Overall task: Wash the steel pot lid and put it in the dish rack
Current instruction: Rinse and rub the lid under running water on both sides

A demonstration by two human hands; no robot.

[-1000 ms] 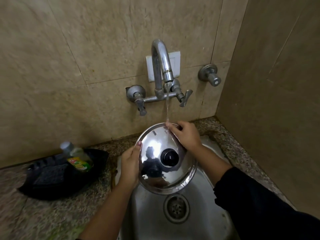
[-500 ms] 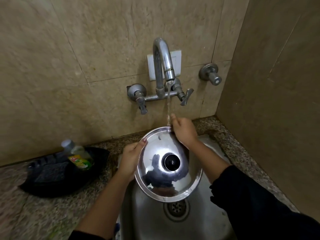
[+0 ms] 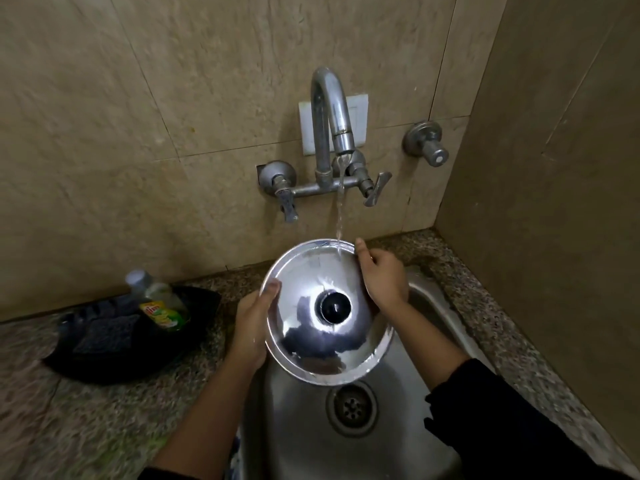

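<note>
1. The steel pot lid (image 3: 325, 344) was held over the sink (image 3: 398, 427), just above its drain (image 3: 351, 408). Its knob (image 3: 334, 308) faced up and it tilted towards the person.
2. Water (image 3: 340, 216) from the tap (image 3: 329, 109) on the wall behind the sink struck the lid's far rim.
3. The left hand (image 3: 252, 323) gripped the rim at the sink's left side, thumb curled over the edge. The right hand (image 3: 382, 278) clasped the far rim towards the sink's right, its fingers hidden under the lid.
4. Both grips were on a thin, wet, polished edge. A loosened thumb would likely have let the lid slide and drop into the sink.
5. Tilted further, the lid could have thrown the runoff past the sink's front edge onto the sleeve.
6. A bottle (image 3: 162, 303) lay in a black tray (image 3: 138, 355) on the worktop (image 3: 69, 410) left of the sink, where a swinging elbow might have knocked it.
7. No dish rack showed near the sink, so the carry there risked drips and a slip.
</note>
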